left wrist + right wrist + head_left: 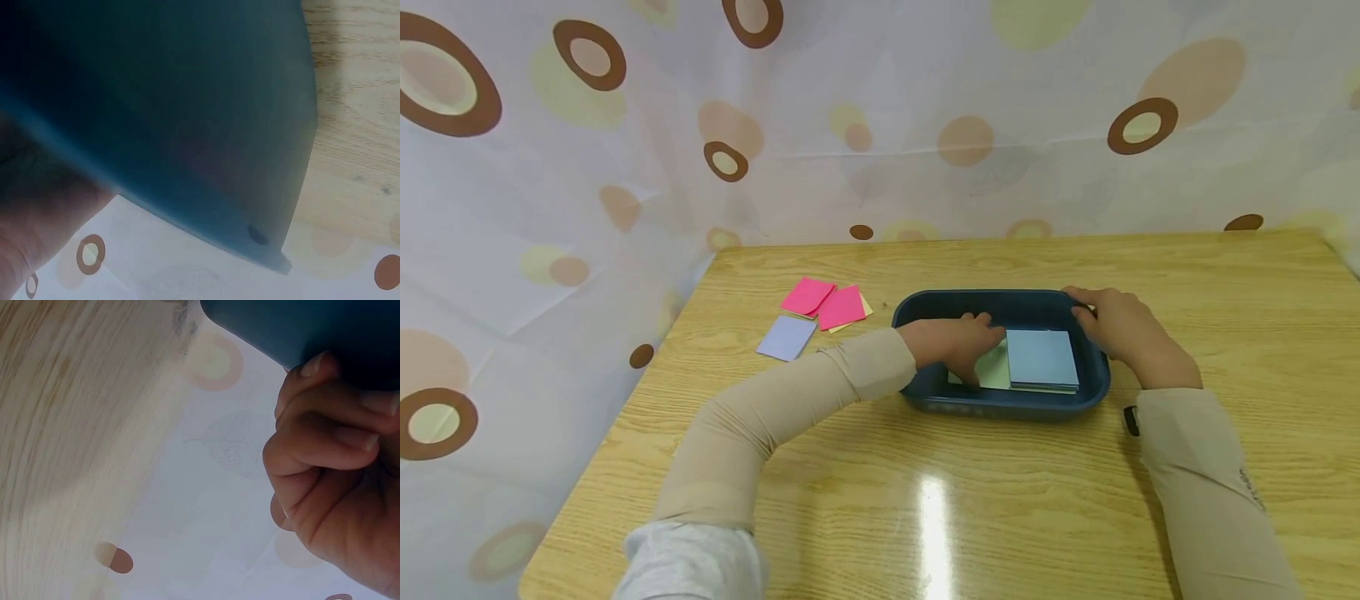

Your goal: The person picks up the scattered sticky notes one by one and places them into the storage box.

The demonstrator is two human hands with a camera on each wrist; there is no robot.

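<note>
A dark blue plastic bin [1007,407] stands on the table. Inside, a stack of light blue sticky notes [1042,357] lies at the right, beside a pale green sticky note pad [994,368]. My left hand [953,340] reaches in over the bin's left side, its fingers and thumb spread across the green pad and covering part of it. At the far right corner, my right hand [1123,329] grips the rim. Its curled fingers [325,437] show against the bin's outer wall in the right wrist view. Mostly the bin's wall [206,125] fills the left wrist view.
Left of the bin, two pink sticky note pads [808,296] lie with yellow ones peeking from beneath. A lavender sticky note pad [787,337] is just nearer. The wooden table [1037,517] meets a patterned curtain [895,100] at its back and left.
</note>
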